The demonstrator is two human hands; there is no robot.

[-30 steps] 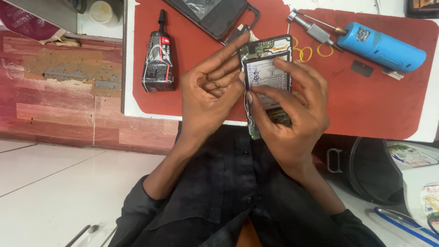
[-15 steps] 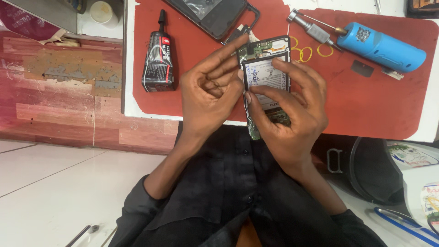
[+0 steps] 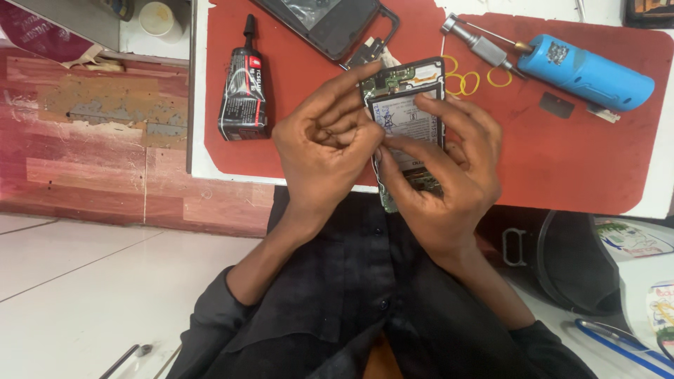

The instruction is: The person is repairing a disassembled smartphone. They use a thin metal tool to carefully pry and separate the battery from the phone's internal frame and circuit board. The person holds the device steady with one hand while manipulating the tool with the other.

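An opened phone body (image 3: 409, 116) with its back off, showing a battery with a white label and green circuit boards, is held above the red work mat (image 3: 576, 161). My left hand (image 3: 326, 144) grips its left edge, index finger stretched along the top corner. My right hand (image 3: 449, 179) wraps the lower right side, thumb pressed on the lower part of the battery and fingers over the right edge. The bottom of the phone is hidden behind my fingers.
On the mat lie a black glue tube (image 3: 244, 88), a detached phone frame (image 3: 330, 24), a blue electric screwdriver (image 3: 586, 70), a metal screwdriver handle (image 3: 477, 43), yellow rubber bands (image 3: 467, 81) and a small grey piece (image 3: 557, 105). A dark bag (image 3: 569, 260) sits lower right.
None of note: both hands keep the same hold on the phone, with only slight finger shifts.
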